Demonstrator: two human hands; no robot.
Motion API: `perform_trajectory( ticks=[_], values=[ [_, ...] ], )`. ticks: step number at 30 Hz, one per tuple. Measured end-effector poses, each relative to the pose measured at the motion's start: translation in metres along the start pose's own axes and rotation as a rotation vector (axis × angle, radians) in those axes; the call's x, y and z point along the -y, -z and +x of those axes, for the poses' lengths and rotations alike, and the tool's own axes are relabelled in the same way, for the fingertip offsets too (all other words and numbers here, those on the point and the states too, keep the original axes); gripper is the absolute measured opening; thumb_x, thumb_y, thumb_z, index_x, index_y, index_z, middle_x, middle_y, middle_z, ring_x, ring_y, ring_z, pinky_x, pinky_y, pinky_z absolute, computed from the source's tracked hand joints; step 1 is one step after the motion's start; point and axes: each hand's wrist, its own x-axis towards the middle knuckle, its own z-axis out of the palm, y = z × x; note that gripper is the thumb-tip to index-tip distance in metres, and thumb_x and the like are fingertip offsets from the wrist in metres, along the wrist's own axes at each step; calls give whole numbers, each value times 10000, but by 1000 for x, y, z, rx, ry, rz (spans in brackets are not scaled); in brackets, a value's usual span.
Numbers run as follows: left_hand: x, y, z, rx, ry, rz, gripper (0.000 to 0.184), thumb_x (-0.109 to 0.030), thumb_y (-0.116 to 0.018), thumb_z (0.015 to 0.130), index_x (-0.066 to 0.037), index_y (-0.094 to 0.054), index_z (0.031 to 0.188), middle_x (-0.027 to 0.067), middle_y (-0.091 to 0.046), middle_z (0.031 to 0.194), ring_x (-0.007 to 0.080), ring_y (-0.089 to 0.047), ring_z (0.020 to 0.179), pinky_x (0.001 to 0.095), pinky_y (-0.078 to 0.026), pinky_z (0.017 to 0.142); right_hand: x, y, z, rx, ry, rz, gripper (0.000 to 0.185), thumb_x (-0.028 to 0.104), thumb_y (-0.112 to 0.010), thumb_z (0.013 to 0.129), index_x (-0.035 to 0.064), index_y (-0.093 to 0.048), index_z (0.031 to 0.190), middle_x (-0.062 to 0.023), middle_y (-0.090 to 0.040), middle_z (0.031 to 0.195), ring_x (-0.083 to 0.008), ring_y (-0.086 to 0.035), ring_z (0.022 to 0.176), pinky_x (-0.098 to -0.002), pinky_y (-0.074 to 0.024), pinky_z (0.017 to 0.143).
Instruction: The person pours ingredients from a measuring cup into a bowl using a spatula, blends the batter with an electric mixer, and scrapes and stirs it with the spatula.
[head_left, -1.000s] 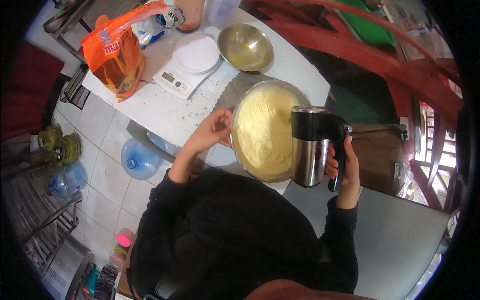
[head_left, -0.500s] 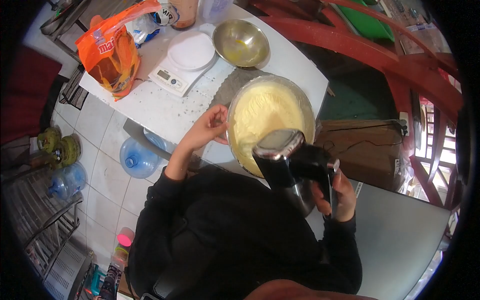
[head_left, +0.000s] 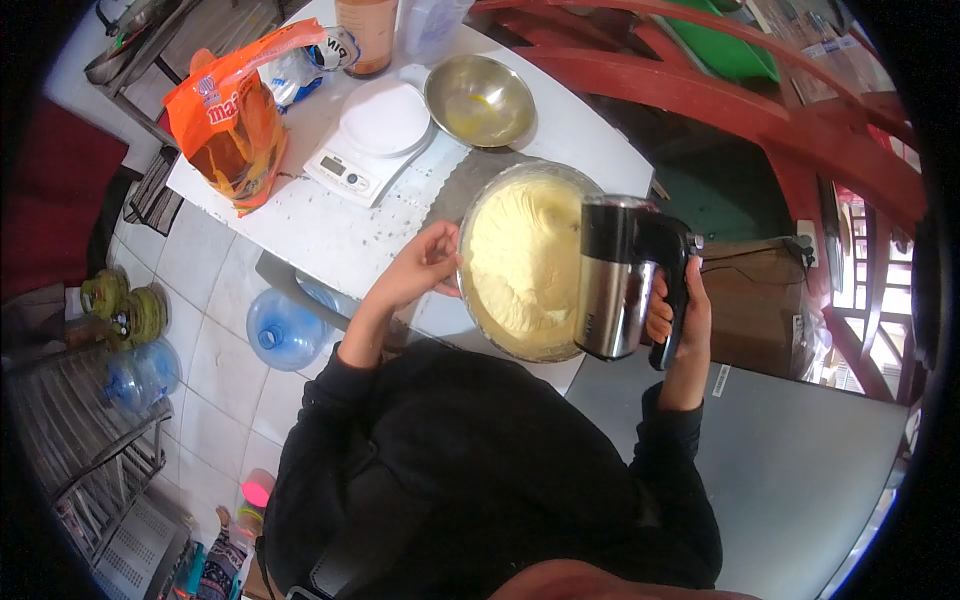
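Observation:
A large bowl (head_left: 474, 318) stands at the table's near edge, filled with pale yellow, creamy batter (head_left: 520, 260). At its left rim my left hand (head_left: 421, 265) is closed on the edge, with fingers bent. My right hand (head_left: 682, 312) grips the black handle of a silver and black hand mixer (head_left: 612, 280), which is over the bowl's right side. The mixer's body hides its beaters and that part of the rim.
Behind the bowl are a metal bowl (head_left: 480, 100) with yellow residue, a white kitchen scale (head_left: 345, 176) and an orange bag (head_left: 228, 130). A grey surface (head_left: 770, 470) lies at the right. Blue water bottles (head_left: 285, 330) stand on the tiled floor.
Half a second ago the mixer was tilted over the bowl's near part; it has moved up and right and now looks more upright. My left hand has stayed at the rim.

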Motion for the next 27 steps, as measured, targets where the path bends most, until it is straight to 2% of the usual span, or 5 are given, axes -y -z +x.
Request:
perform_trajectory(
  ticks=[8,9,11,17,27],
  values=[
    [-4,-3,1,5,25,10,183,-17,-467,837,-68,-423,1008,-9,-469,903,71,-499,817,285,-560,617,-14,-20,-74,-211,-40,-161,436,399,-600,779,-20,-482,762,-83,-483,522,-163,-469,338,-251,-355,262],
    [-3,-2,2,5,23,21,184,-19,-465,838,-68,-424,1010,-10,-469,896,72,-503,808,285,-559,615,-14,-16,-75,-3,-138,-144,425,382,-606,780,-24,-482,768,-96,-495,550,-165,-470,343,-250,-366,268],
    [0,0,3,5,22,44,186,-23,-463,840,-70,-424,1016,-13,-471,884,74,-509,790,285,-557,612,-18,-26,-77,54,-209,-133,446,366,-607,780,-17,-412,898,-137,-491,651,-166,-435,351,-262,-336,279],
    [0,1,6,4,29,83,179,-39,-483,819,-72,-440,989,-1,-475,827,79,-520,702,279,-551,596,-36,-61,-40,182,-118,-223,416,338,-620,777,-32,-444,845,-132,-496,610,-164,-453,350,-255,-351,290],
    [-10,-7,1,-70,41,116,139,-40,-506,813,-49,-430,929,34,-493,763,110,-548,666,271,-551,598,-35,-31,-3,-20,79,-80,472,512,-356,874,64,-429,747,4,-397,474,-94,-382,324,-216,-338,313]
  ],
)
